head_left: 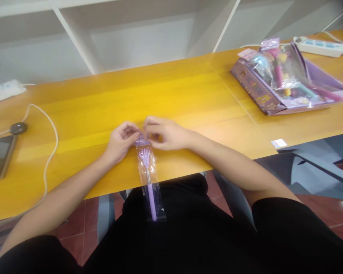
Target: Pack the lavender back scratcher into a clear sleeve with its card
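Note:
A purple back scratcher [151,199] with a hand-shaped head and a metal shaft lies inside a clear plastic bag [156,173]. The bag's top, with a purple strip, is between my hands over the front of the table, while its lower end hangs past the edge against my black clothing. My left hand [122,140] pinches the upper left corner of the bag between thumb and fingers. From the other side, my right hand [165,133] has its fingers bent and closed on the bag's upper right part. Both sets of fingertips partly hide the bag's top.
On the yellow table [103,102], a purple box [263,97] at the far right holds several bagged items. Power strips [321,46] stand at the back. A phone-like dark device [1,156] and a white cable [52,127] lie left. A small card [279,143] is near the right edge.

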Action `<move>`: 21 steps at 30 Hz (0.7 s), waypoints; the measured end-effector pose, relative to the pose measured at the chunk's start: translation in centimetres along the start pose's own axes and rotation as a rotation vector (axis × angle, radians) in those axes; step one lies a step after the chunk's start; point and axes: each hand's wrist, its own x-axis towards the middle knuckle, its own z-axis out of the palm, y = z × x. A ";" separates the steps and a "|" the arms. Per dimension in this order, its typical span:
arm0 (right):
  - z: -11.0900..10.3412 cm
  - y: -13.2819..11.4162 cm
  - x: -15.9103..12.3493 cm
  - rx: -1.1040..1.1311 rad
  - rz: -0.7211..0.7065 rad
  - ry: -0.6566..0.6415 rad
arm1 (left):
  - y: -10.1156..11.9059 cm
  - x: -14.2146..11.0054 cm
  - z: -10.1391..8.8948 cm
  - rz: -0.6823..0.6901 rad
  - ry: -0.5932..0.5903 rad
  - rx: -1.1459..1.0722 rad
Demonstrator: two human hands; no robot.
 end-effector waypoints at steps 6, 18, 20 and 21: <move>0.0 -0.2 -0.1 -0.034 0.018 -0.012 | -0.5 0.3 -0.3 0.051 -0.034 0.047; 1.0 0.2 -0.1 0.220 0.237 0.084 | -0.4 0.3 -0.3 -0.010 -0.058 0.126; 1.3 0.2 0.1 0.225 0.270 0.065 | -0.4 0.3 -0.3 -0.002 -0.060 0.153; 1.4 0.1 0.2 0.210 0.292 0.047 | -0.4 0.3 -0.2 0.000 -0.062 0.169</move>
